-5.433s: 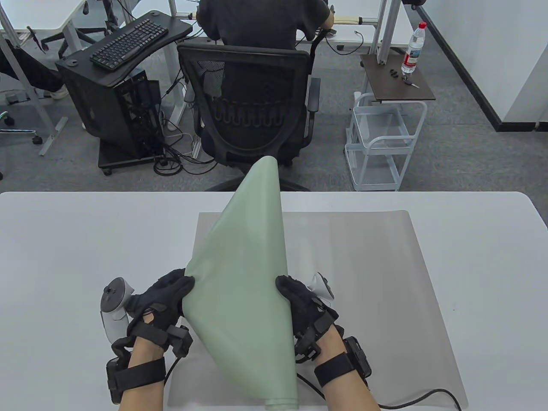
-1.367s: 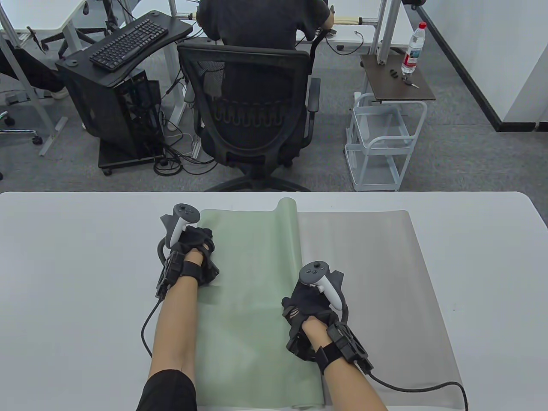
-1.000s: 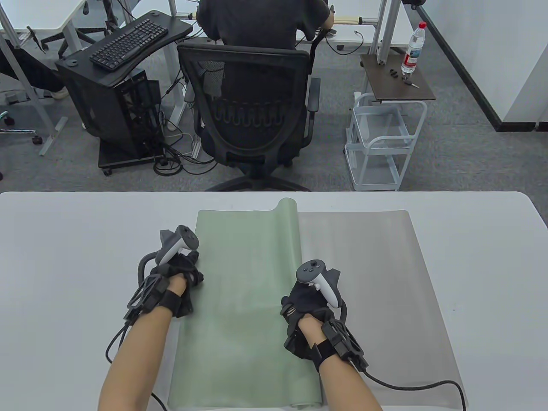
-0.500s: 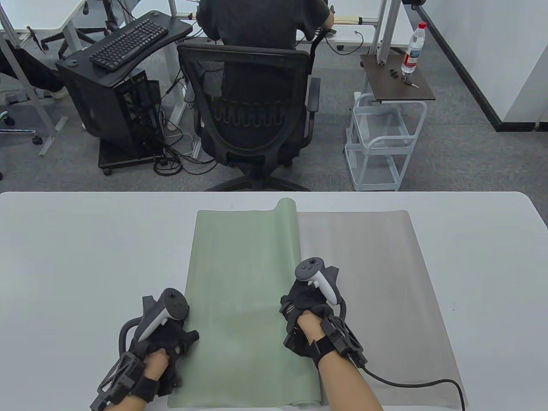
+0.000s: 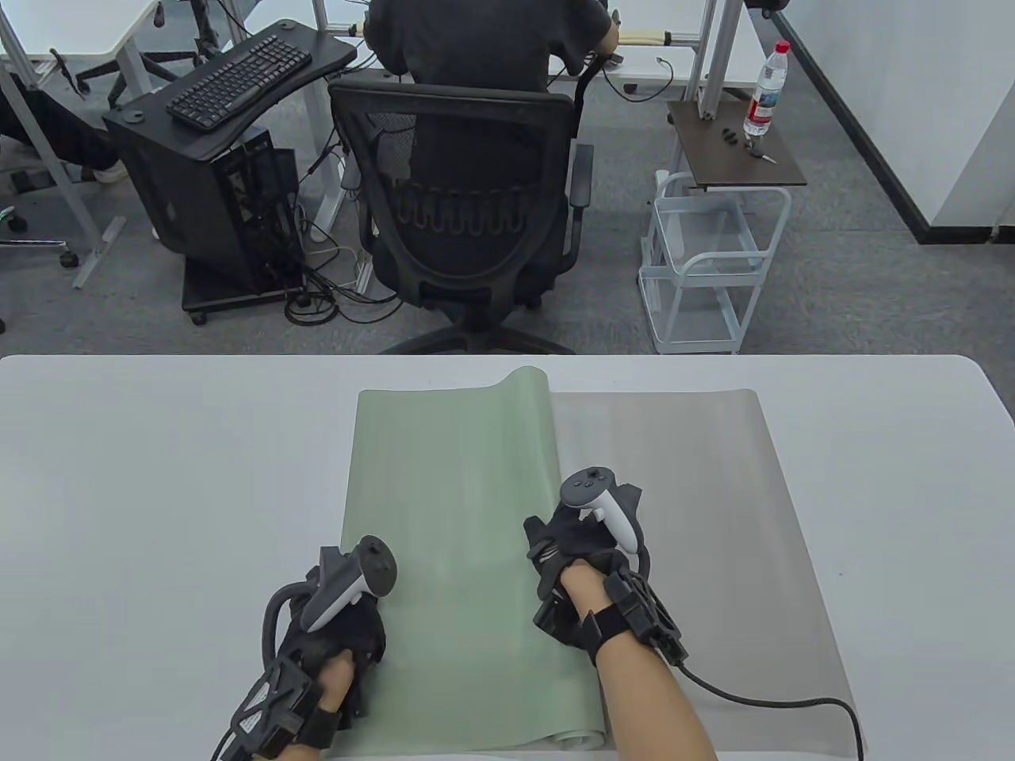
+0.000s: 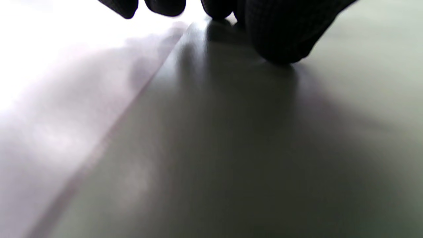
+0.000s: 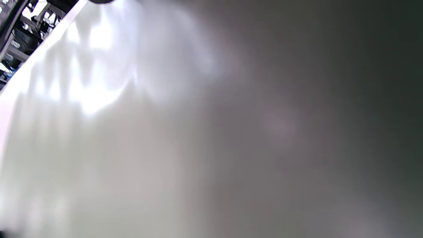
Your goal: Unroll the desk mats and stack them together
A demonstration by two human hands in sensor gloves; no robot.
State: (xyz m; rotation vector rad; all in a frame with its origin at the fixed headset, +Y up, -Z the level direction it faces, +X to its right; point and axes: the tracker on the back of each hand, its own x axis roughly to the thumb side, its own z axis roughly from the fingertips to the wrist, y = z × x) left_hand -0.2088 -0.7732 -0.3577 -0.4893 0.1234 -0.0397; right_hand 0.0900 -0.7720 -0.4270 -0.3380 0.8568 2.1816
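You are working at the white table (image 5: 119, 491), with the green mat (image 5: 452, 539) lying in the lower centre of the table view on top of the grey mat (image 5: 698, 507), covering roughly its left half. The green mat's right edge is standing up as a curl (image 5: 533, 396) that is running from the top centre down to the bottom edge of the frame.

Your left hand (image 5: 337, 626) is pressing on the green mat's left border at the lower left. In the left wrist view its fingertips (image 6: 277, 36) are resting close together on the sheet beside that border. Your right hand (image 5: 575, 551) is sitting on the curl at centre right; I cannot tell how its fingers are lying, since the tracker is covering them and the right wrist view is showing only blurred mat.

The step in hand looks like unrolling the rest of the green mat across the grey one. To do it well:

- Be keeping the left hand flat as an anchor, so the sheet is not sliding left.
- Be pushing the curl rightward with an even palm, working along its whole length, not one spot.
- Be watching the far edges, keeping green lined up with grey.
- Expect the curl to be springing back; hold it flat a moment.
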